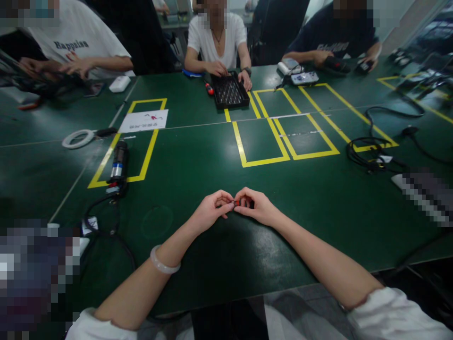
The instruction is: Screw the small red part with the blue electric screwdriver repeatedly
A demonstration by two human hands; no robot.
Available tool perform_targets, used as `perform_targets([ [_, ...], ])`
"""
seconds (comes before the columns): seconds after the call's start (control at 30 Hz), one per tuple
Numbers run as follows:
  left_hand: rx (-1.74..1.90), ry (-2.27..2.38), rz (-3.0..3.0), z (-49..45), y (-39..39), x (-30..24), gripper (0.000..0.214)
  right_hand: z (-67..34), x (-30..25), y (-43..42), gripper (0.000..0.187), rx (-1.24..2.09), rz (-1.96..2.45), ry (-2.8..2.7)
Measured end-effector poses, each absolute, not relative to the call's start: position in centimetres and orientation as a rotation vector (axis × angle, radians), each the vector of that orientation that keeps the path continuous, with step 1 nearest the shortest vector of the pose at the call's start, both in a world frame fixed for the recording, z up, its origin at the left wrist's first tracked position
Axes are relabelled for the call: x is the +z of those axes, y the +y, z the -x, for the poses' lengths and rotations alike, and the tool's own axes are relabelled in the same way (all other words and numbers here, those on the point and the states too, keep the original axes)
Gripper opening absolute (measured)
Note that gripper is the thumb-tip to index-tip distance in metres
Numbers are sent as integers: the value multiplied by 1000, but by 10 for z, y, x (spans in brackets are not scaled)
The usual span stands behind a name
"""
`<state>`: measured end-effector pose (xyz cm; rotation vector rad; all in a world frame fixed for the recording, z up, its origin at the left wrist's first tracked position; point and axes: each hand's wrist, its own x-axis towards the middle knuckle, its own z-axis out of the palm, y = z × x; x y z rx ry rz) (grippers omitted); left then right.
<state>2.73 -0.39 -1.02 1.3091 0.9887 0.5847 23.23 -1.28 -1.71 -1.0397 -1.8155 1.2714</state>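
Observation:
My left hand (214, 209) and my right hand (256, 206) meet over the green table (198, 160), fingertips almost touching. Between them is a small red and black part (237, 203), mostly covered by my fingers, so its kind cannot be made out. The right thumb and fingers are closed around it. At its left end the left thumb and index finger pinch together, and whether they grip the same part or a tiny separate piece is too small to tell.
A dark cylindrical tool (119, 160) with a cable lies at left by a paper sheet (144, 121). Across the table a person handles a black tray (230, 92) of small parts. Yellow tape (265, 161) marks rectangles. Coiled black cable (368, 153) lies right. Two other people sit opposite.

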Motion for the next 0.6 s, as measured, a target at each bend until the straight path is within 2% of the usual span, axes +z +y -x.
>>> perform_targets([
  [0.23, 573, 976, -1339, -30, -6, -9, 32, -233, -18, -12, 15, 1168, 1086, -1877],
  [0.4, 520, 1106, -1588, -15, 3, 8, 41, -236, -16, -11, 14, 1172, 1115, -1891],
  [0.5, 429, 1365, -1989, 22, 22, 20, 51, -236, -13, -12, 14, 1184, 1140, -1894],
  [0.6, 257, 1893, -2314, 81, 44, 27, 59, -236, -12, -12, 14, 1200, 1136, -1891],
])
